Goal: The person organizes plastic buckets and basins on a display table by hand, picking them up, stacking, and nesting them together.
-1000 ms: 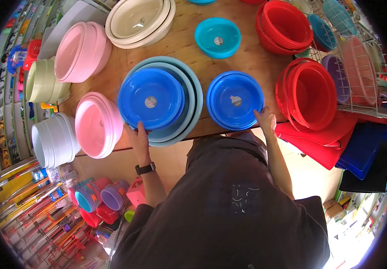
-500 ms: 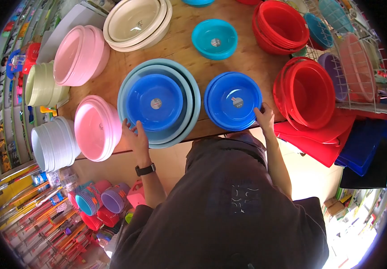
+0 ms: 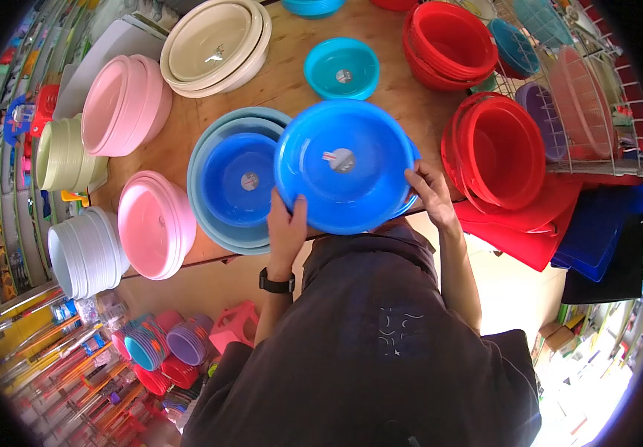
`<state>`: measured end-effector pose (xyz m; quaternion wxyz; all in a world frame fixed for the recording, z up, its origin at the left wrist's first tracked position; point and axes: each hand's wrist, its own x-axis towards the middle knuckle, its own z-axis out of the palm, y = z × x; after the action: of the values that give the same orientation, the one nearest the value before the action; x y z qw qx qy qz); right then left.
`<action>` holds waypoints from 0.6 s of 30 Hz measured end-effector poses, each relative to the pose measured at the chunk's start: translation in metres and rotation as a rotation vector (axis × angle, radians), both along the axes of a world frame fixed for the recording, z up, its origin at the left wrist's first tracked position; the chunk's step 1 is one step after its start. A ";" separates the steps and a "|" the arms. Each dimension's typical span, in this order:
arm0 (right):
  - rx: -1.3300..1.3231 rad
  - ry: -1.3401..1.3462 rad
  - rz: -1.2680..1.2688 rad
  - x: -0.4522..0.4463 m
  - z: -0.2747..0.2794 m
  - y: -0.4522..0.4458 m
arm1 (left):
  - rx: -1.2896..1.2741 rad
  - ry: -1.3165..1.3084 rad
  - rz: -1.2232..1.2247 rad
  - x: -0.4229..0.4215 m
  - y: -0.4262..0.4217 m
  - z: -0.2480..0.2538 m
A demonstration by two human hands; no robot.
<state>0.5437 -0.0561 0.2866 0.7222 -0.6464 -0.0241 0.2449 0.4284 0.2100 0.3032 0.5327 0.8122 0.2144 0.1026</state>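
A blue basin [image 3: 347,190] with a round sticker inside is raised above the table, partly over a nested stack beside it. My left hand [image 3: 287,231], with a dark watch on the wrist, is closed on its lower left rim, thumb on the inside. My right hand [image 3: 434,195] has its fingertips on the right rim. Part of another blue basin [image 3: 414,206] shows beneath at the right. On the left, a smaller blue basin [image 3: 224,186] sits nested in pale blue basins [image 3: 213,229], their right side hidden by the raised one.
A teal basin [image 3: 325,71] lies behind on the wooden table [image 3: 277,86]. Red basins [image 3: 451,45] and red buckets [image 3: 504,153] stand right, near a wire rack [image 3: 593,141]. Pink basins [image 3: 146,231], cream basins [image 3: 209,45] and white stacked containers [image 3: 83,253] are left.
The blue basin has come up off its stack and shifted left. My left hand has moved right from the pale blue stack onto its rim. My right hand has followed slightly left.
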 end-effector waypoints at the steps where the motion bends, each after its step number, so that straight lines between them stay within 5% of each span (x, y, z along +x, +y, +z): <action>1: 0.018 0.045 0.030 0.004 -0.001 0.000 | 0.033 -0.033 0.026 -0.001 0.008 -0.001; 8: -0.990 -0.338 -0.032 -0.003 -0.093 -0.037 | -0.071 -0.019 0.390 -0.029 0.088 -0.012; 18: -1.231 -0.223 0.024 -0.015 -0.129 -0.030 | -0.035 0.073 0.462 -0.054 0.116 -0.027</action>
<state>0.5291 -0.0865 0.1573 0.2076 -0.9654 0.0392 0.1530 0.3740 0.3258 0.2767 0.5011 0.7352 0.4156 0.1887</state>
